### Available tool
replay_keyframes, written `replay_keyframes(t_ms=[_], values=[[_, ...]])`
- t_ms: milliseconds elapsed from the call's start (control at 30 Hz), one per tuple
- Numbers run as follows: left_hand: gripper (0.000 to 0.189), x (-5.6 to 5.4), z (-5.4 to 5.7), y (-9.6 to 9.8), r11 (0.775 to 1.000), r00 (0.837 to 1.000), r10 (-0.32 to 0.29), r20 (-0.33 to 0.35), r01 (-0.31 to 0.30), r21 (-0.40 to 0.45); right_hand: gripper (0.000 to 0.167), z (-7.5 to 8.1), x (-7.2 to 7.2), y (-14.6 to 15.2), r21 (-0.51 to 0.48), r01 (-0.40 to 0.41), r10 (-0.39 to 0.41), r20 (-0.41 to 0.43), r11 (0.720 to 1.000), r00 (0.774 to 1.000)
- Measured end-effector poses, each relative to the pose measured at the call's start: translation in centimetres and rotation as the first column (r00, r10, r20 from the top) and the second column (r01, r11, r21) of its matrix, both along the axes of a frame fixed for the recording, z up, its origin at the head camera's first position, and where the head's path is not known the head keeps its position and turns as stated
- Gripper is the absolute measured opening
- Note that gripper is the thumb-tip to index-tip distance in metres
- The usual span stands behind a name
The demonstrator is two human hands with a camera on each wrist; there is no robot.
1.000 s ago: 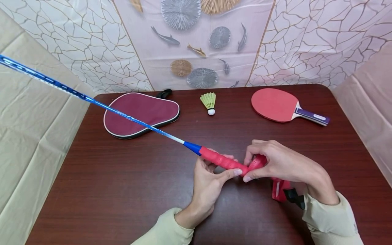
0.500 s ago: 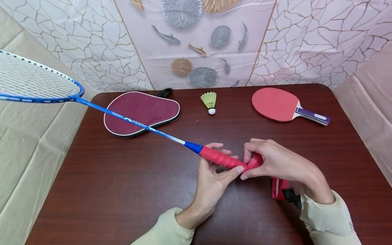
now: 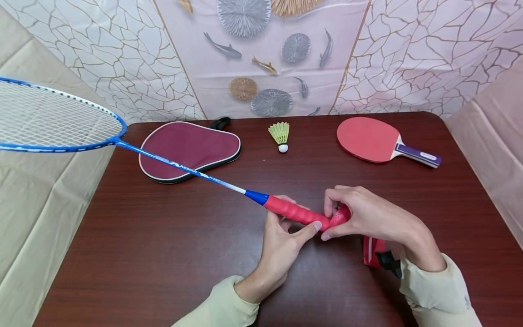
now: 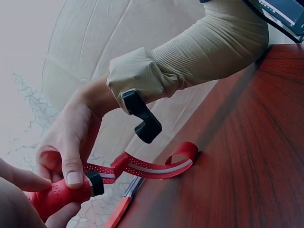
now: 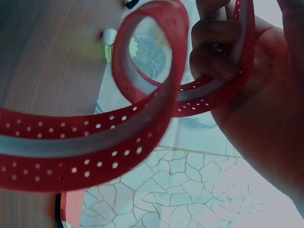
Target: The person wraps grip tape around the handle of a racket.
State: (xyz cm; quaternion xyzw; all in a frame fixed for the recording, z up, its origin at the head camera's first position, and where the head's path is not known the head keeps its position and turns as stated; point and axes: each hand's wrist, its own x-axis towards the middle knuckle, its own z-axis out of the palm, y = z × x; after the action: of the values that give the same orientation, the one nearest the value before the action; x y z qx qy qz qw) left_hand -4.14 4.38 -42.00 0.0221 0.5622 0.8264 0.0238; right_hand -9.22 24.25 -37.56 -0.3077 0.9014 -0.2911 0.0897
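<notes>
A blue badminton racket (image 3: 212,178) is held over the table, its strung head to the left and its handle (image 3: 291,210), wrapped in ridged red grip tape, to the right. My left hand (image 3: 279,250) grips the handle, thumb along its near side and fingers behind. At the butt end, my right hand (image 3: 373,215) pinches the perforated grip tape (image 3: 341,214) between thumb and fingers. A black butt cap (image 4: 96,183) shows in the left wrist view. From the right hand, loose tape (image 4: 159,172) with a pale centre strip trails in a loop; in the right wrist view this tape (image 5: 61,156) curls widely.
On the brown table (image 3: 184,254), a maroon paddle case (image 3: 184,145) lies at back left. A yellow shuttlecock (image 3: 279,135) is at back middle, and a red table tennis paddle (image 3: 367,139) at back right. A patterned backdrop (image 3: 269,68) stands behind. A black piece (image 4: 142,116) hangs at the right cuff.
The racket has turned about its shaft, from edge-on to showing its strings, and its head has come further into view. Both hands stay at the handle's end with only slight shifts.
</notes>
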Motion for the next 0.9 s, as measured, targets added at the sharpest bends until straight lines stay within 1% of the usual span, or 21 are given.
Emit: replay_keyframes(t_ms=[200,300,467,567,633,800,900], values=[[0.053,-0.1,0.2,-0.1,1.000,0.999,0.030,-0.034,-0.030,-0.001,0.042,0.4,0.0,0.2,0.034,0.046,-0.045,-0.013,0.998,0.999],[0.054,-0.1,0.3,-0.2,0.999,0.999,0.033,-0.032,-0.032,0.010,0.037,0.6,0.2,0.4,0.014,0.019,-0.018,-0.024,1.000,1.000],[0.056,-0.2,0.2,-0.3,0.999,0.999,0.036,-0.015,-0.035,0.017,0.019,1.3,0.4,1.2,-0.047,-0.051,0.051,0.002,0.998,0.999],[0.057,-0.3,0.2,-0.3,0.999,0.999,0.038,0.000,-0.038,0.022,0.019,1.5,0.3,1.6,-0.065,-0.084,0.086,0.017,0.994,0.996],[0.057,-0.3,0.2,-0.3,0.999,0.999,0.039,0.007,-0.039,0.028,0.019,1.5,0.2,1.6,-0.071,-0.099,0.099,0.000,0.993,0.995],[0.056,-0.3,0.2,-0.3,0.999,0.999,0.030,0.019,-0.031,0.042,0.021,1.0,0.0,1.4,-0.082,-0.097,0.093,-0.062,0.992,0.994],[0.056,-0.3,0.3,-0.4,0.999,1.000,0.021,0.017,-0.021,0.040,0.024,0.8,0.0,1.4,-0.087,-0.093,0.087,-0.074,0.992,0.993]])
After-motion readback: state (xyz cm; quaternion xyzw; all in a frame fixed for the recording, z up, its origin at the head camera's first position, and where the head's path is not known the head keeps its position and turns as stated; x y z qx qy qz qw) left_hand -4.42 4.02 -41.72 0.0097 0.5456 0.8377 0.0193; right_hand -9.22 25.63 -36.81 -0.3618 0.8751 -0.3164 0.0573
